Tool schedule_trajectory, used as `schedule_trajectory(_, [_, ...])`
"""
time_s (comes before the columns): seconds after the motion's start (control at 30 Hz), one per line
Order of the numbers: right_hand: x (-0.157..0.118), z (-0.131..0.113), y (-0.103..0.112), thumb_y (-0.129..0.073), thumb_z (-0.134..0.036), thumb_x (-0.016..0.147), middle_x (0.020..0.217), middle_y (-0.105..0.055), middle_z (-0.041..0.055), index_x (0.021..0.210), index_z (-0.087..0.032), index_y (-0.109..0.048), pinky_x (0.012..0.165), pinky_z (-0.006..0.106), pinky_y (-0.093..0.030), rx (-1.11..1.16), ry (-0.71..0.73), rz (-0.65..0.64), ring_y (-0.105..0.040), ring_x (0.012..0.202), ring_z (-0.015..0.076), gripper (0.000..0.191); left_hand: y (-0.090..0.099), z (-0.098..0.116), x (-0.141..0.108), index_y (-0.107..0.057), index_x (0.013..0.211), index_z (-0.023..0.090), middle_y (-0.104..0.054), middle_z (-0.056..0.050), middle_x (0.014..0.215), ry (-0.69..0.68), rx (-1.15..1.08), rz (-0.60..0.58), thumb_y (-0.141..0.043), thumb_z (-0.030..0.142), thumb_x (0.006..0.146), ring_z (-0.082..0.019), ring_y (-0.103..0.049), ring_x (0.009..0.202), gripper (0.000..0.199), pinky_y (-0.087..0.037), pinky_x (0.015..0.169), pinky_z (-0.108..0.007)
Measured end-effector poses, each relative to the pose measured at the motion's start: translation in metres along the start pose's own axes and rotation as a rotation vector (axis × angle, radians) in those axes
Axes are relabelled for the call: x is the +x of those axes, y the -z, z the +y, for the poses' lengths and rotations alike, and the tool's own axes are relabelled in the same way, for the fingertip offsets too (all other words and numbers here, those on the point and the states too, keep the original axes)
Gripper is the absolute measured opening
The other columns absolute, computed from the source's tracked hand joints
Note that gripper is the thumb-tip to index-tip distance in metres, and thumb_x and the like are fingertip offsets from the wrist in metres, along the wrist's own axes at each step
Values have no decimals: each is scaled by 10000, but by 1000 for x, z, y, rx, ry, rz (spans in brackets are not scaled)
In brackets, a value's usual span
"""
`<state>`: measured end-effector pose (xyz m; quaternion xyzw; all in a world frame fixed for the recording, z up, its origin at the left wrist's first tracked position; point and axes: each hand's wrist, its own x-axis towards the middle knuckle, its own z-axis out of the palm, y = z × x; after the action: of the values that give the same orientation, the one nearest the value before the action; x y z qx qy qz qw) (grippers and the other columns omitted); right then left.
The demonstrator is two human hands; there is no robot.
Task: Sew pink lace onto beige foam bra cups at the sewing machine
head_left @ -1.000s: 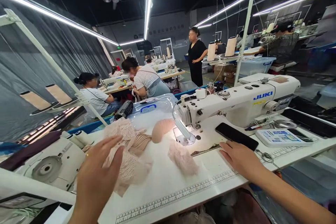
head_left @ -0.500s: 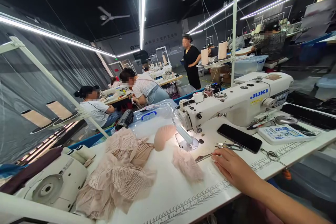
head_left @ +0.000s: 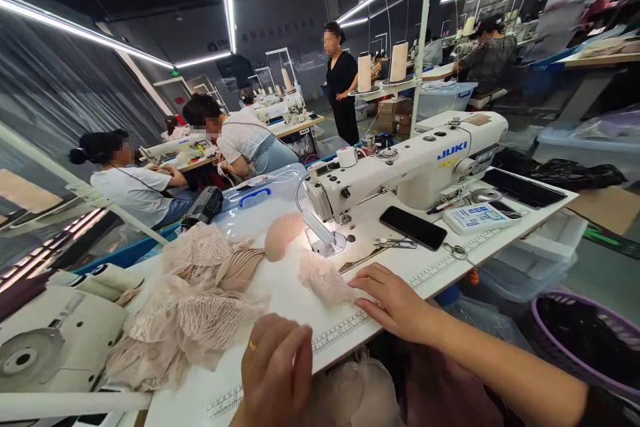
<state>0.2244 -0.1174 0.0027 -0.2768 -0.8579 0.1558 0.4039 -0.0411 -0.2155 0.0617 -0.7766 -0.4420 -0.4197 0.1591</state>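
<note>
My right hand (head_left: 393, 300) hovers low over the table's front part, fingers apart, its fingertips at the right edge of a small pale pink lace piece (head_left: 323, 278). Whether they touch the lace I cannot tell. My left hand (head_left: 277, 367) is raised at the front edge, fingers loosely bent, a ring on one of them, nothing visible in it. Beyond the lace stands a white sewing machine (head_left: 400, 170), its needle area lit. A pinkish moulded cup (head_left: 284, 237) lies left of the needle. Further left is a heap of beige lace pieces (head_left: 200, 307).
A black phone (head_left: 413, 227), thread snips (head_left: 395, 243) and a white box (head_left: 474, 218) lie right of the needle. Thread cones (head_left: 111, 278) and a second machine part (head_left: 55, 340) are at left. Beige fabric (head_left: 357, 393) hangs below the edge. Several people sit or stand beyond.
My left hand has come into view at the front. The right hand has moved from beside the snips to the lace piece's edge. The view has swung right and down.
</note>
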Motion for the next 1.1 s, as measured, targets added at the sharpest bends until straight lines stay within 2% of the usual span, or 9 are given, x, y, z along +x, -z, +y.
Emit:
schedule_trajectory(0.1, [10, -5, -17, -745, -280, 939, 1294, -611, 164, 1403, -174, -528, 969, 472, -508, -32, -52, -79, -557, 1142, 320, 522, -29, -24, 18, -599, 1284, 242, -695, -94, 1126, 69, -23, -208, -562, 113, 974, -251, -661, 1062, 338, -572, 900, -411])
schedule_trajectory(0.2, [22, -2, -31, -679, -168, 947, 1094, -670, 129, 1168, -165, -648, 885, 441, -496, -60, -64, -127, -573, 1015, 298, 223, -48, -43, 23, -572, 1392, 250, -640, -126, 1367, 152, -107, -441, -610, 201, 933, -316, -594, 1262, 463, -518, 1038, -504])
schedule_trajectory(0.33, [40, -1, -24, -556, -189, 1011, 864, -632, 55, 894, -191, -631, 798, 358, -443, 140, -136, -69, -549, 864, 230, 139, -59, -50, 29, -714, 1033, 244, -719, -95, 1201, 258, -220, -547, -551, 283, 980, -315, -631, 1157, 176, -491, 1005, -504])
schedule_trajectory(0.57, [61, -4, 6, -607, -482, 960, 813, -539, -10, 890, -199, -603, 701, 289, -373, 624, -390, -170, -489, 771, 174, 291, -39, -39, 71, -572, 810, 217, -564, 29, 703, 480, -425, -635, -438, 509, 1062, -161, -557, 665, 408, -432, 616, -264])
schedule_trajectory(0.73, [65, -1, 0, -676, -402, 895, 759, -470, -25, 695, -200, -500, 665, 275, -330, 460, -335, -207, -458, 728, 156, 335, -24, -44, 84, -590, 813, 211, -605, 13, 745, 429, -404, -594, -451, 488, 1066, -165, -565, 704, 400, -421, 653, -273])
schedule_trajectory(0.87, [68, -1, -11, -593, -391, 946, 696, -483, -30, 767, -208, -608, 641, 282, -325, 421, -418, -130, -467, 679, 162, 256, 0, -29, 85, -684, 937, 212, -690, -28, 807, 163, -251, -528, -462, 398, 1082, -192, -610, 772, 324, -430, 730, -316])
schedule_trajectory(0.97, [67, 3, -16, -526, -305, 938, 780, -623, -3, 958, -216, -695, 710, 304, -392, 492, -405, -144, -557, 759, 194, 192, 12, -7, 73, -732, 1059, 254, -731, -22, 837, 19, -322, -750, -550, 412, 1057, -197, -646, 815, 241, -458, 794, -323])
schedule_trajectory(1.03, [65, 8, -18, -514, -267, 905, 924, -689, 31, 989, -210, -711, 810, 337, -431, 569, -410, -168, -601, 892, 224, 222, 9, -1, 60, -748, 1091, 283, -755, -11, 874, 64, -427, -890, -609, 447, 1027, -191, -677, 841, 224, -492, 821, -310])
schedule_trajectory(1.1, [62, 14, -18, -506, -291, 910, 1000, -698, 49, 991, -204, -725, 847, 361, -443, 656, -465, -207, -599, 949, 239, 249, -2, -8, 46, -751, 1092, 279, -765, -32, 965, 195, -458, -829, -587, 445, 1034, -203, -696, 928, 240, -525, 871, -319])
